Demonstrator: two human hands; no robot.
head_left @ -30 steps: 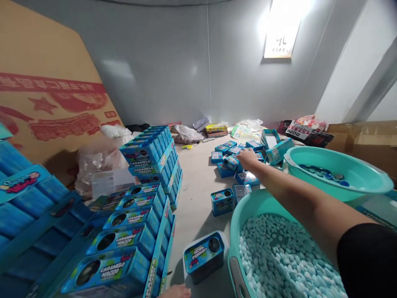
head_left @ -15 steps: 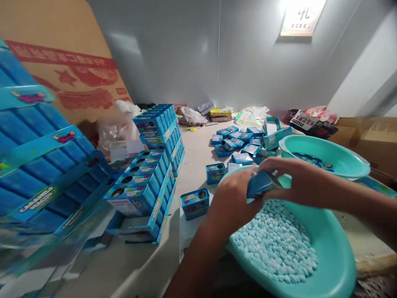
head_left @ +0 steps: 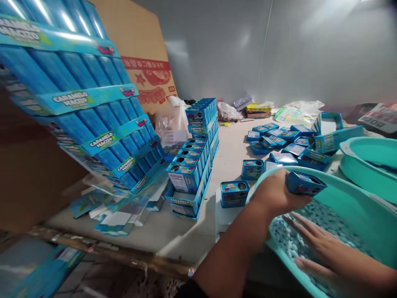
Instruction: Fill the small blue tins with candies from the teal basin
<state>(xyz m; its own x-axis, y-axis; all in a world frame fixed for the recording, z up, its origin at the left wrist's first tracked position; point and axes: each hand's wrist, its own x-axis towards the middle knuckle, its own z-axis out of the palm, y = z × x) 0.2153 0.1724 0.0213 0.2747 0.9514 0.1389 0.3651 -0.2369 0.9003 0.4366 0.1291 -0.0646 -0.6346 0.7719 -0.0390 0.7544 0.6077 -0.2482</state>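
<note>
My left hand (head_left: 276,193) grips a small blue tin (head_left: 304,183) and holds it over the near rim of a teal basin (head_left: 353,194). The basin is filled with pale blue candies (head_left: 322,215). My right hand (head_left: 316,244) lies flat in the candies with its fingers spread. Two more small blue tins (head_left: 235,193) (head_left: 253,169) stand on the table just left of the basin.
Stacks of blue CARAMELO MACIZO boxes (head_left: 192,165) stand mid-table, and a taller leaning stack (head_left: 89,107) rises at left. Several loose tins (head_left: 279,138) lie behind the basin. A second teal basin (head_left: 369,165) sits at right. A cardboard box (head_left: 145,62) stands at the back.
My right hand has let go of the tin and dropped into the candies. My left hand now holds the tin alone. The view has swung left and down.
</note>
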